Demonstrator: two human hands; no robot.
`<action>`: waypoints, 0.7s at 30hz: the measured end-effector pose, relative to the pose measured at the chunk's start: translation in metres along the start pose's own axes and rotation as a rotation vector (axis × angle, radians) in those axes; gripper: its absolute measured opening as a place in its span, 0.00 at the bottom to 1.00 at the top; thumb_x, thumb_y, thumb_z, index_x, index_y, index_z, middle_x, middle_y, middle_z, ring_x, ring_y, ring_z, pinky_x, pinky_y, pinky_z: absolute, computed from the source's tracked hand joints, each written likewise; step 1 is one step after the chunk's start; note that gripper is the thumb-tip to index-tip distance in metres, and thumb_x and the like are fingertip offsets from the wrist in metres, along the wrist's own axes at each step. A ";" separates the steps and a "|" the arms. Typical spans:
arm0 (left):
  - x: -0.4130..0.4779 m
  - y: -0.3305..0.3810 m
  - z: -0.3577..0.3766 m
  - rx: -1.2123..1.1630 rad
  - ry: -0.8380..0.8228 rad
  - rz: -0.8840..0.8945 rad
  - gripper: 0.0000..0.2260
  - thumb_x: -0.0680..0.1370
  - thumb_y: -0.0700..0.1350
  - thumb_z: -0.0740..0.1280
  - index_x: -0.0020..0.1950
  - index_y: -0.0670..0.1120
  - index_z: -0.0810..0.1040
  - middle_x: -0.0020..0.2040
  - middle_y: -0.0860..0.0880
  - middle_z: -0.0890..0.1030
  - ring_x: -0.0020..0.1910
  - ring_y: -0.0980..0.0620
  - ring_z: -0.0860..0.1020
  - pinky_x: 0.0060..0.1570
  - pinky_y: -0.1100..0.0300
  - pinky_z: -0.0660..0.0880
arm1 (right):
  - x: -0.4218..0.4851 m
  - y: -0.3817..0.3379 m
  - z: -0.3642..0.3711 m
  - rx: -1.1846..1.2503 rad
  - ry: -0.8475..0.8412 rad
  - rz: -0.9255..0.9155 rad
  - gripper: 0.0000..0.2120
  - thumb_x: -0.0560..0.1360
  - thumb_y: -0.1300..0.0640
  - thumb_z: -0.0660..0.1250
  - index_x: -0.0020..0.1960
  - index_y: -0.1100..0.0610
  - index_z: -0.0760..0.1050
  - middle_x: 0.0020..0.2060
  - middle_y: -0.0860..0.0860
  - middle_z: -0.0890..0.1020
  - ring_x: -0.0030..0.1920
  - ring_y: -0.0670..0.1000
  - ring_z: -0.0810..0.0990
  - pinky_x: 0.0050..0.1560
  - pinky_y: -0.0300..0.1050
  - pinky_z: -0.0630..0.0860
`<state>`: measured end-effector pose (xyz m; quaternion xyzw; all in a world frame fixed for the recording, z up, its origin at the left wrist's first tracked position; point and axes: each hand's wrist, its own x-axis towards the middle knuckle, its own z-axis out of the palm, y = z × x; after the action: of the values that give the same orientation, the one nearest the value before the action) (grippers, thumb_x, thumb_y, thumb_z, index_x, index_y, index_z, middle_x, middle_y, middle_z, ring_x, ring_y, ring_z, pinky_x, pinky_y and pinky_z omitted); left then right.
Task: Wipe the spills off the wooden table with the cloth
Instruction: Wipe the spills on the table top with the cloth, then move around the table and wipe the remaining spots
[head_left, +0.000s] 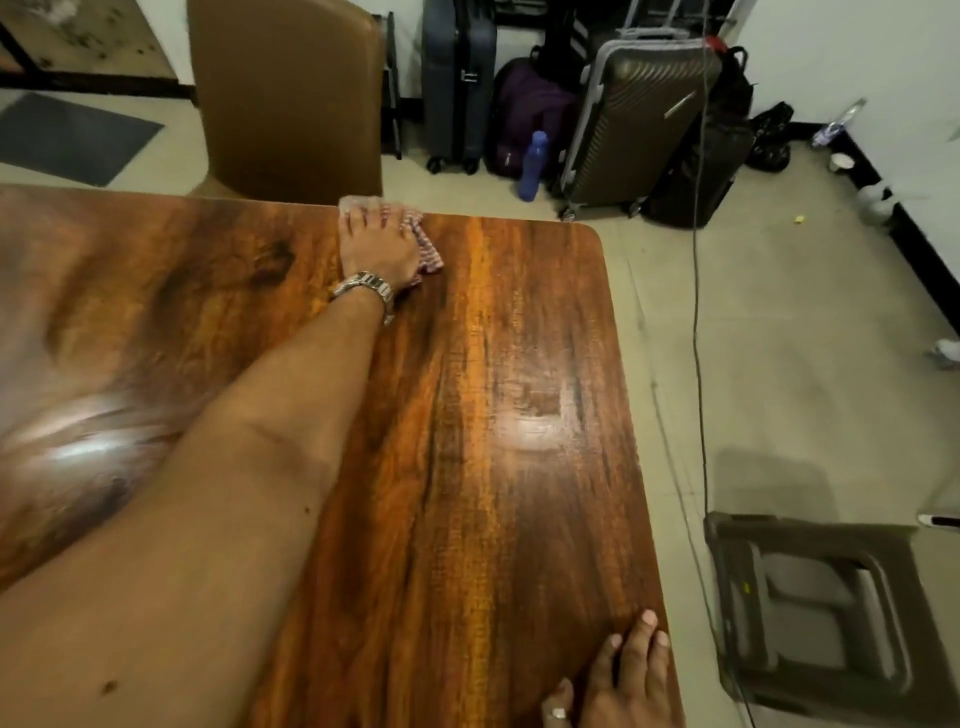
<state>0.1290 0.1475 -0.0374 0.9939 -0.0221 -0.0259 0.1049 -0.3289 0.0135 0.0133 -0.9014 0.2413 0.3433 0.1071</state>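
My left hand (378, 244) reaches across the glossy wooden table (519, 364) and presses flat on a red-and-white checked cloth (428, 249) at the table's far edge. The cloth shows beyond my fingertips and to the right of the hand; the rest lies under my palm. A metal watch sits on that wrist. My right hand (623, 680) rests flat on the table near its right edge at the bottom of the view, fingers spread, holding nothing. No distinct spill shows on the wood, only bright glare patches.
A brown chair (285, 93) stands just beyond the far edge, behind the cloth. Suitcases (634, 124), bags and a blue bottle (534, 166) line the back wall. A dark plastic stool (815, 608) stands on the floor right of the table, and a thin cable (698, 312) hangs there.
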 end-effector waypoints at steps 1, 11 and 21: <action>-0.004 -0.025 -0.003 0.005 0.016 -0.023 0.25 0.86 0.51 0.50 0.84 0.47 0.56 0.84 0.40 0.54 0.83 0.37 0.51 0.81 0.44 0.46 | -0.001 -0.003 -0.006 0.000 0.004 0.015 0.33 0.60 0.49 0.60 0.49 0.78 0.78 0.58 0.78 0.74 0.55 0.79 0.76 0.50 0.72 0.75; -0.203 -0.125 -0.021 0.022 -0.019 -0.013 0.26 0.86 0.50 0.51 0.84 0.46 0.55 0.84 0.43 0.53 0.83 0.40 0.52 0.81 0.45 0.47 | -0.028 0.003 -0.027 0.053 0.046 -0.018 0.32 0.82 0.44 0.50 0.77 0.66 0.55 0.78 0.64 0.46 0.78 0.63 0.47 0.76 0.53 0.51; -0.467 -0.109 -0.042 -0.043 -0.272 0.043 0.33 0.82 0.40 0.63 0.84 0.47 0.52 0.85 0.47 0.48 0.84 0.45 0.47 0.81 0.51 0.39 | -0.072 -0.042 -0.010 -0.049 0.186 -0.530 0.35 0.80 0.45 0.54 0.80 0.54 0.41 0.80 0.56 0.44 0.79 0.58 0.43 0.78 0.54 0.44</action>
<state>-0.3306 0.2853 0.0025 0.9780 -0.0567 -0.1588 0.1226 -0.3488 0.0728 0.0701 -0.9630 -0.0023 0.2247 0.1487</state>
